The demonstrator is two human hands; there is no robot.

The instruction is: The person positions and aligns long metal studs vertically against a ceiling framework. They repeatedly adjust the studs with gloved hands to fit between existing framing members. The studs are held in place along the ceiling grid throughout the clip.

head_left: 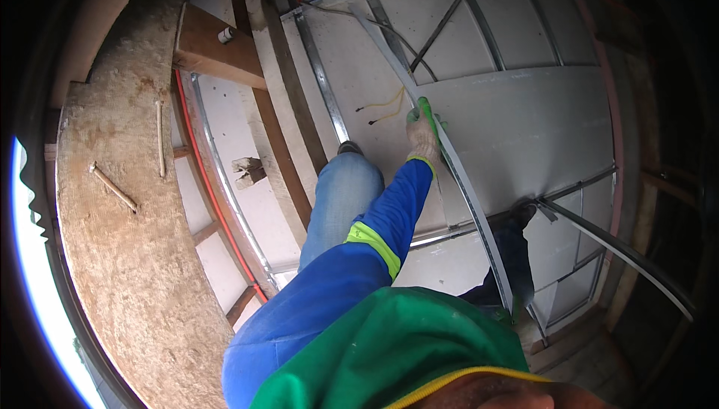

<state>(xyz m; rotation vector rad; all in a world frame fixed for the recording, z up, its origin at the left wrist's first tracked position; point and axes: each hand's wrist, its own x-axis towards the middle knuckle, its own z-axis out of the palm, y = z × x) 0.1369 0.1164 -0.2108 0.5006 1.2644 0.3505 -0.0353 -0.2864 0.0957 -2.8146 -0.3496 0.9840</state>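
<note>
My left hand [424, 130], in a green-and-white work glove, is closed round a long, thin metal channel [470, 193]. The channel slants from the top middle down toward my right side. Beside its lower end a small bit of green glove [514, 317] shows, apparently my right hand; its fingers are mostly hidden behind my green shirt. A yellow wire [389, 105] with dark tips sticks out near my left hand. Under the channel lie large grey-white panels [524, 128] set among metal profiles [483, 23].
Wooden beams [281, 72] and a red conduit [206, 154] run along the left. A wide rough board [142, 282] carries two rusty bolts [112, 186]. Dark cables [442, 23] cross at the top. Another metal profile [618, 244] juts out at right. My feet straddle the panels.
</note>
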